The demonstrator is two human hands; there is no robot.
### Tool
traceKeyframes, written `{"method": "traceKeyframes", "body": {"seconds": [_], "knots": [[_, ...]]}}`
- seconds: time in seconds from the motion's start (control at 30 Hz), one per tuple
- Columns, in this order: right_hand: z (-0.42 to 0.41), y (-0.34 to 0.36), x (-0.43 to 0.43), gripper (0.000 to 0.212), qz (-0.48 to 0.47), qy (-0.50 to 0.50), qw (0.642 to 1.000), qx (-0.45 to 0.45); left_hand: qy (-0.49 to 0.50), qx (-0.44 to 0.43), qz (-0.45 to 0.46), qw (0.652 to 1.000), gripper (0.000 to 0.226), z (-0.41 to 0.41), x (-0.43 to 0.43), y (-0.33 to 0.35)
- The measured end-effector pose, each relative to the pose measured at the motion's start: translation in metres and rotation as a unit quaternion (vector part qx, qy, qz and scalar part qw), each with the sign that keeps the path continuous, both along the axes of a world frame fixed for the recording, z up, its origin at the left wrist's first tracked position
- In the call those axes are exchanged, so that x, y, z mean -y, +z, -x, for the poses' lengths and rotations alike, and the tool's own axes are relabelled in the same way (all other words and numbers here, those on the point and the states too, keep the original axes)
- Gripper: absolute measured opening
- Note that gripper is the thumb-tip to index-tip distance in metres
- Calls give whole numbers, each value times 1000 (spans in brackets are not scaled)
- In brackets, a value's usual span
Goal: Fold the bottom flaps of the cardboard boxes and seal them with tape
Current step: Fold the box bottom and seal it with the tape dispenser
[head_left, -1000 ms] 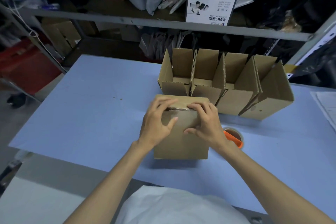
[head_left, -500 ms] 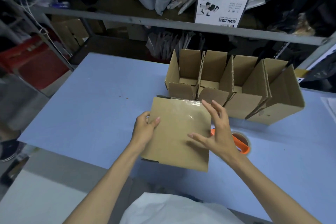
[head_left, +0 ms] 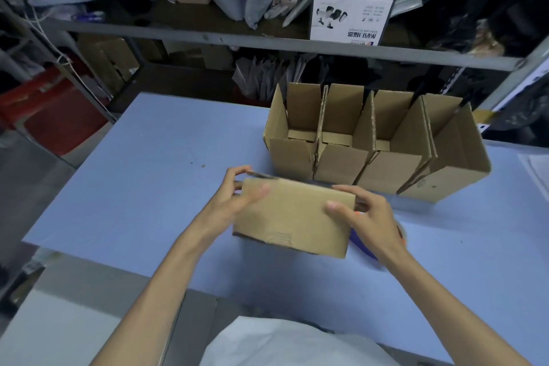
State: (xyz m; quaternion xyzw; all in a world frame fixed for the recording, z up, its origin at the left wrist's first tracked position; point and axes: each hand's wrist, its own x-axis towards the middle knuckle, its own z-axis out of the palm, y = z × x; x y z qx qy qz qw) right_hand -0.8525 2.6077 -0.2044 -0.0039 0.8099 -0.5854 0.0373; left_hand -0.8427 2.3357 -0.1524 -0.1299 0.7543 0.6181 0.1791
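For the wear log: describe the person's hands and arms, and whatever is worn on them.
Both forearms are bare as far as the frame shows: no sleeves, watch or bands. The left hand and right hand wear no gloves and no rings that show. A white garment shows at the bottom edge.

A pale blue flat tabletop (head_left: pixel 142 187) carries a row of four open-topped brown cardboard boxes (head_left: pixel 374 169) standing side by side, touching, along its far edge. Nearer lies an orange-cored roll of tape (head_left: pixel 400 232), mostly hidden. A few small brown crumbs (head_left: pixel 203 165) lie left of the boxes, and white paper sheets (head_left: pixel 537 169) lie at the right edge.
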Motion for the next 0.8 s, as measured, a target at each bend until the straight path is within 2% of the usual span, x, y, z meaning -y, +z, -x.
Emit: {"method": "traceKeyframes", "body": {"seconds": [0.1, 0.17, 0.27, 0.33, 0.5, 0.63, 0.7, 0.73, 0.8], "knots": [[12, 5, 2, 35, 21, -34, 999, 28, -13, -68, 15, 997, 90, -2, -6, 1], [14, 6, 6, 36, 20, -51, 998, 22, 19, -100, 45, 994, 89, 3, -11, 0], [7, 10, 11, 73, 24, 1, 1000, -5, 78, -128, 50, 987, 77, 12, -16, -4], [0, 8, 12, 86, -2, 71, 997, -34, 106, -143, 67, 982, 70, 19, -18, -5], [-5, -1, 10, 83, -25, 61, 997, -38, 94, -164, 95, 977, 63, 32, -25, 1], [-6, -10, 3, 95, 3, 105, 994, -11, 11, -178, 78, 981, 87, 33, -20, 8], [-7, -19, 1, 91, 24, 97, 995, 16, -59, -176, 88, 979, 97, 34, -15, 11], [-8, -23, 2, 86, 38, 82, 995, 31, -77, -182, 111, 974, 95, 34, -16, 11], [-12, -27, 8, 77, 50, 54, 995, 60, -62, -204, 180, 960, 79, 37, -21, 8]]}}
